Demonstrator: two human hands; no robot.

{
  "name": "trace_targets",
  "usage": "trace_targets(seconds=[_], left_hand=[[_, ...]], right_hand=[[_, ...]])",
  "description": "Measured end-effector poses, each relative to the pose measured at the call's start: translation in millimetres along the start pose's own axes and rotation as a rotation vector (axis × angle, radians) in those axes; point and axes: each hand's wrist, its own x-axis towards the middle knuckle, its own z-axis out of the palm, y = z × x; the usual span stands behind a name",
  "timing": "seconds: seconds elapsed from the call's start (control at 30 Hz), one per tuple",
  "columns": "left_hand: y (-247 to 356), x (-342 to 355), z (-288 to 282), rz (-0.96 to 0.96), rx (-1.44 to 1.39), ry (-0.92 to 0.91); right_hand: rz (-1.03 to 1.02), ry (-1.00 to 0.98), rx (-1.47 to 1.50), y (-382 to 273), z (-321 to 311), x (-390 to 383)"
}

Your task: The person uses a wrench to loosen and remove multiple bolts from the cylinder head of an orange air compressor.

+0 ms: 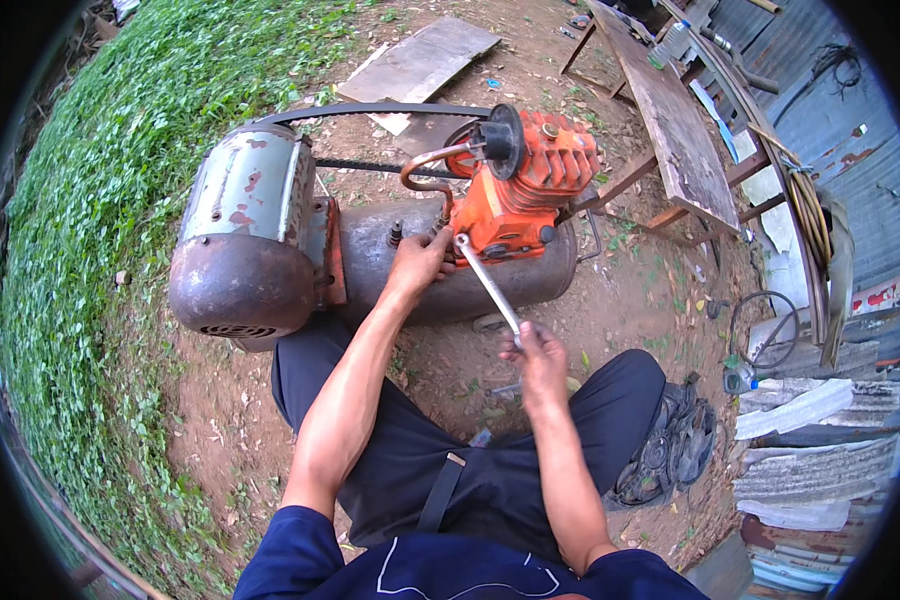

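An orange compressor pump (548, 160) sits on a dark cylindrical tank (368, 238), with a grey-and-black motor (238, 205) at its left and a belt (370, 108) above. My left hand (420, 265) has its fingers bent against the pump's lower left, beside a wrench head and below a curved copper pipe (415, 165); what they grip is unclear. My right hand (538, 365) grips the handle of a long steel wrench (490, 285), whose head is at a bolt or fitting on the pump's base.
Green plants (80, 200) cover the left. Flat boards (430, 55) lie behind the compressor. A worn wooden table (675, 130) stands at right, near corrugated sheets (820, 460), coiled hose (805, 210) and a dark crumpled object (670, 450) beside my right leg on the dirt.
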Motion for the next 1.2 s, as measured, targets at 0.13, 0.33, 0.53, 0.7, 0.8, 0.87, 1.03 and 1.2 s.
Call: trace_targets(seconds=[0.13, 0.33, 0.53, 0.7, 0.8, 0.87, 1.03, 1.2], left_hand=[[0.0, 1.0, 1.1, 0.045, 0.117, 0.012], [-13.6, 9.6, 0.9, 0.194, 0.256, 0.116], [-4.2, 7.9, 0.0, 0.040, 0.066, 0.036], [6.1, -1.9, 0.0, -0.004, 0.025, -0.010], [3.8, -1.2, -2.4, 0.024, 0.084, -0.012], [-0.3, 0.1, -2.5, 0.055, 0.173, 0.005], [4.4, -1.9, -4.8, 0.024, 0.112, -0.061], [8.6, -6.0, -3.2, 0.025, 0.041, -0.092]], right_hand=[[0.092, 0.050, 0.134, 41.0, 38.4, -28.2], [0.209, -0.167, 0.053, 59.8, 67.7, -45.9], [0.075, -0.216, -0.010, 64.6, 70.5, -52.2], [0.063, -0.143, 0.024, 57.4, 66.5, -41.5], [0.099, -0.140, 0.031, 55.9, 65.8, -35.5], [0.110, -0.153, 0.028, 53.6, 67.0, -34.0], [0.097, -0.157, 0.048, 54.5, 72.2, -35.9], [0.113, -0.165, 0.013, 52.2, 74.2, -34.1]])
